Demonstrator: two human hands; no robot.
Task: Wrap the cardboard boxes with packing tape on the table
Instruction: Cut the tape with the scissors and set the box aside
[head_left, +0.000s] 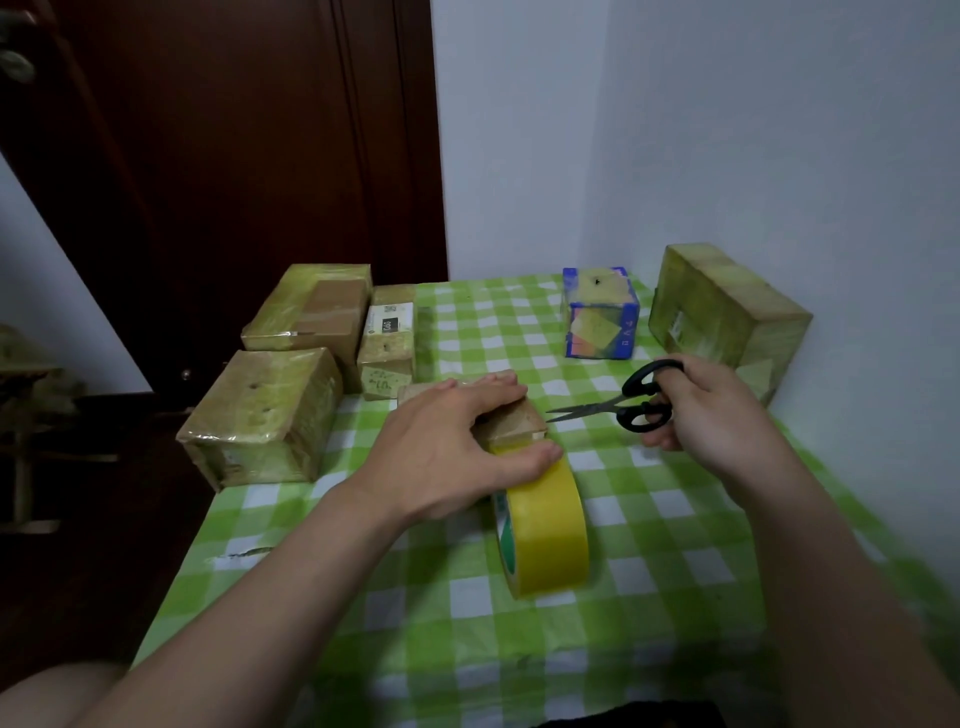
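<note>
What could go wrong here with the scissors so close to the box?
1. The scissors in the right hand point toward the left hand resting on the small box; a hasty cut might nick a finger.
2. The tape roll stands on edge under the left thumb; it could roll off and drag the tape crooked.

Left hand (447, 447) lies flat over a small cardboard box (511, 418) on the green checked tablecloth (649, 561), thumb touching the yellow tape roll (545, 530) standing on edge just in front of it. Right hand (711, 410) grips black-handled scissors (623, 402), blades slightly parted and pointing at the box's right end. Taped boxes (265, 415) sit at the left, with a blue-edged box (600, 314) and another wrapped box (722, 312) against the far wall.
</note>
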